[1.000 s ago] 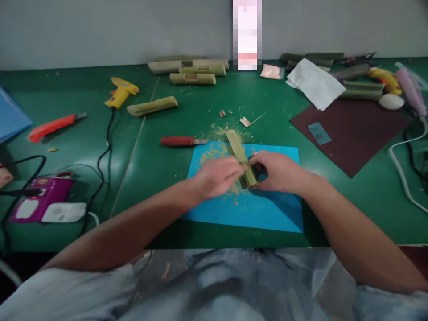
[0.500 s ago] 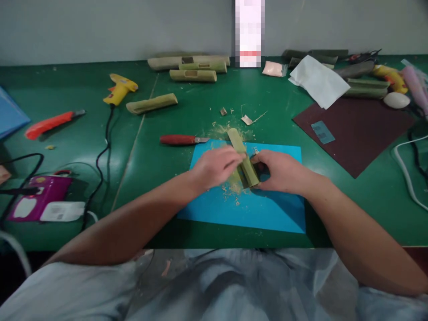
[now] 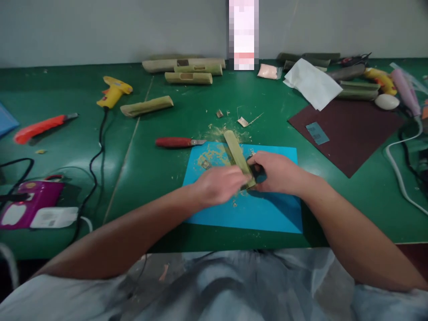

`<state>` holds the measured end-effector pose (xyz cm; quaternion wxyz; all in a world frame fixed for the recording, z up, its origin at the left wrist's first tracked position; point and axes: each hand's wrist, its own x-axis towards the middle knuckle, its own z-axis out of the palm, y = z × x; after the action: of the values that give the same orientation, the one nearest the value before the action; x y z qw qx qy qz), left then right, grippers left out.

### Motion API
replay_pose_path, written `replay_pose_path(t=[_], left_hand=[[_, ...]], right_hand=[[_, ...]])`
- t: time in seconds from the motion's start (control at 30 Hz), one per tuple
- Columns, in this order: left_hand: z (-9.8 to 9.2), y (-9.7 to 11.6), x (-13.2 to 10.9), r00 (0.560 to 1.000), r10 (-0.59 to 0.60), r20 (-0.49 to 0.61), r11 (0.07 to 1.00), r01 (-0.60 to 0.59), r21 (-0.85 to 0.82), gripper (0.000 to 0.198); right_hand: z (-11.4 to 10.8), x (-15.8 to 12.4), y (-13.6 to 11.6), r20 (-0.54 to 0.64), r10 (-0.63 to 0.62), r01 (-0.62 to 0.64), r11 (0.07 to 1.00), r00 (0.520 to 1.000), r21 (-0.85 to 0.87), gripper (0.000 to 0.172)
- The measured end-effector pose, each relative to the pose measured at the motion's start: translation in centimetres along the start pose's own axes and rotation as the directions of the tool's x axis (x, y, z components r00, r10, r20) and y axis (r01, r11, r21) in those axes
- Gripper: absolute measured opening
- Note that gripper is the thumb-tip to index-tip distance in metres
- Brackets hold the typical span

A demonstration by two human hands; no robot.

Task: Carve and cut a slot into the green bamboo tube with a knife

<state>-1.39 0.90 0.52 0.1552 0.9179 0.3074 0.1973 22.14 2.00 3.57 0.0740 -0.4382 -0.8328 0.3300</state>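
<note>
A split length of bamboo (image 3: 236, 146) lies slanted over a blue sheet (image 3: 277, 214), its far end pointing away from me. My right hand (image 3: 279, 171) grips its near part from the right side, thumb and fingers curled around the edge. Closed and slightly blurred, my left hand (image 3: 222, 185) presses against the near end from the left; whatever its fingers pinch is hidden. Sawdust and shavings (image 3: 217, 154) are scattered to the left and beyond the bamboo. A red-handled knife (image 3: 175, 142) rests at the sheet's far left corner.
Cut bamboo tubes (image 3: 189, 78) lie along the wall, with another piece (image 3: 147, 106) nearer. A yellow glue gun (image 3: 113, 92), orange cutter (image 3: 42, 129) and purple power strip (image 3: 36, 200) are leftward. Dark red sandpaper (image 3: 351, 133) and white paper (image 3: 310, 84) lie to the right.
My left hand has moved down along the bamboo toward its near end, uncovering shavings on the sheet's left. My right hand keeps its hold. The whole view has shifted slightly.
</note>
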Motion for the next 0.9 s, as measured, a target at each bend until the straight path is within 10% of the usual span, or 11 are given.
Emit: replay_pose_path(t=[0.5, 0.63, 0.77, 0.9], left_hand=[[0.13, 0.27, -0.09, 0.999, -0.003, 0.043, 1.0, 0.004, -0.021, 0.031], [0.06, 0.03, 0.01, 0.993, -0.08, -0.088, 0.997, 0.08, 0.001, 0.029], [0.14, 0.17, -0.04, 0.999, 0.023, 0.049, 1.0, -0.022, -0.01, 0.03], [0.02, -0.25, 0.1, 0.993, -0.05, -0.103, 0.997, 0.055, 0.046, 0.03]], right_hand=[[0.13, 0.03, 0.06, -0.004, -0.016, 0.016, 1.0, 1.0, -0.002, 0.039], [0.21, -0.01, 0.2, -0.024, -0.008, 0.008, 1.0, 1.0, 0.005, 0.041], [0.29, 0.06, 0.21, -0.014, -0.025, 0.025, 1.0, 1.0, 0.004, 0.038], [0.22, 0.07, 0.17, -0.024, -0.015, 0.015, 1.0, 1.0, -0.001, 0.04]])
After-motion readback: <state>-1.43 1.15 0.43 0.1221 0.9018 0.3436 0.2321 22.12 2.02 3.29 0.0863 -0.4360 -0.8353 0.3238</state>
